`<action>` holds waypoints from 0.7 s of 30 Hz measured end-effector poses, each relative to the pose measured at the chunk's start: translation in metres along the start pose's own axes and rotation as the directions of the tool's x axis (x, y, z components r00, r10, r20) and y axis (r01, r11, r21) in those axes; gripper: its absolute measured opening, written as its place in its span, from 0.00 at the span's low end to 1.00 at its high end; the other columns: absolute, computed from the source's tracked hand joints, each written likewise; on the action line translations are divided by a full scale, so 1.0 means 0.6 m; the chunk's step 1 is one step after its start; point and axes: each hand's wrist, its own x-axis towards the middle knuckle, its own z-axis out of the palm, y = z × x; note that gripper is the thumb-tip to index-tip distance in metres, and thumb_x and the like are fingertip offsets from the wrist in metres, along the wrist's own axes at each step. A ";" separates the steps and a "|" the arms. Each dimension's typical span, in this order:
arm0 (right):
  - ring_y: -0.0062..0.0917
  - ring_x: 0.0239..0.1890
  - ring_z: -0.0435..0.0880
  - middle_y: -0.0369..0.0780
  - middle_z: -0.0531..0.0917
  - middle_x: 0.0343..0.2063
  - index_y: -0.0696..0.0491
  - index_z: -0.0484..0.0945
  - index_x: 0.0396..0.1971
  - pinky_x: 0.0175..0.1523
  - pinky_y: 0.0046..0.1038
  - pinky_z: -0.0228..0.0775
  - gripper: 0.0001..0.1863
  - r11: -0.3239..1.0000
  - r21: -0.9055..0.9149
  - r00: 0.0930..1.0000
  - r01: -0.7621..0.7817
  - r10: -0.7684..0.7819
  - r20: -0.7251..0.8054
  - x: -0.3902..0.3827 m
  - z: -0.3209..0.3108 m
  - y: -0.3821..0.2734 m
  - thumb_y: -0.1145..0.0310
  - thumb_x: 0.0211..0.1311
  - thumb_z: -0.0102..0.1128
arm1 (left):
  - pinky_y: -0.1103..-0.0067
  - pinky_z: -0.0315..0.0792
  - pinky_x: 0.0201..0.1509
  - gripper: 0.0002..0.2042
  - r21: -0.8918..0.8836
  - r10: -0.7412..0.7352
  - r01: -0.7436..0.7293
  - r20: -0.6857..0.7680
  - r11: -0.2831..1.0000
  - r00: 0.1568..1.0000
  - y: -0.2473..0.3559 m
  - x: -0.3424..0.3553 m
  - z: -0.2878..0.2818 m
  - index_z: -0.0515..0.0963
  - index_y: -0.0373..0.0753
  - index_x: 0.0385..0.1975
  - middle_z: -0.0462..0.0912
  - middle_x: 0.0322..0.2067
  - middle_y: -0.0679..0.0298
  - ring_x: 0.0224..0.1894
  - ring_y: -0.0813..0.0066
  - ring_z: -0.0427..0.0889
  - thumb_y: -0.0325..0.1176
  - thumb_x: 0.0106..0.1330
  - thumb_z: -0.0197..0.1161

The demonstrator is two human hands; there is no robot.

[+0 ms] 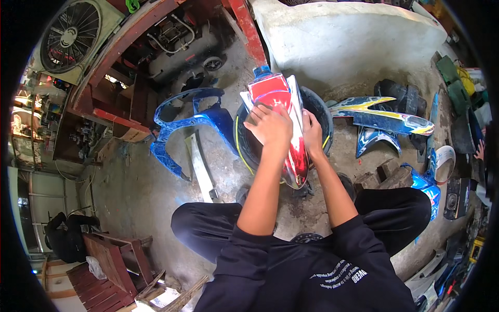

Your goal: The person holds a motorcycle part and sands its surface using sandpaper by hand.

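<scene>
Red panel (297, 156), beneath left fingers (261, 109), right fingers (307, 119) at its edge

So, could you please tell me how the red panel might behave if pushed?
The red panel is probably stiff, its curved shape showing no sag; its glossy surface may be slippery; long and narrow above the tub, it might tip.

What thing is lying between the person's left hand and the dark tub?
The red-and-white panel: in the head view it lies over the tub, with the left hand on top.
</scene>
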 end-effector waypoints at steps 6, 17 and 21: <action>0.47 0.55 0.82 0.55 0.83 0.50 0.58 0.79 0.55 0.59 0.37 0.71 0.24 1.000 -0.025 1.000 -0.014 0.013 -0.017 0.009 -0.019 0.011 0.54 0.75 0.49 | 0.44 0.51 0.72 0.35 -0.041 0.174 -0.172 0.036 0.984 0.984 0.001 -0.076 0.002 0.65 0.24 0.65 0.66 0.67 0.41 0.72 0.49 0.64 0.53 0.72 0.45; 0.47 0.55 0.82 0.54 0.83 0.50 0.55 0.78 0.56 0.59 0.39 0.71 0.24 0.998 -0.015 0.998 -0.069 0.069 0.014 0.006 -0.019 0.016 0.52 0.73 0.50 | 0.47 0.50 0.74 0.37 -0.010 0.209 -0.209 0.053 0.978 0.976 0.007 -0.124 -0.007 0.61 0.28 0.69 0.60 0.71 0.45 0.74 0.52 0.60 0.55 0.73 0.45; 0.47 0.56 0.81 0.54 0.83 0.50 0.57 0.78 0.56 0.60 0.38 0.71 0.25 0.998 0.019 0.998 -0.064 0.063 0.032 0.001 0.000 0.000 0.52 0.74 0.50 | 0.46 0.50 0.73 0.35 -0.053 0.244 -0.246 -0.034 0.968 0.969 -0.011 -0.058 0.003 0.62 0.31 0.69 0.61 0.72 0.49 0.73 0.52 0.60 0.55 0.73 0.44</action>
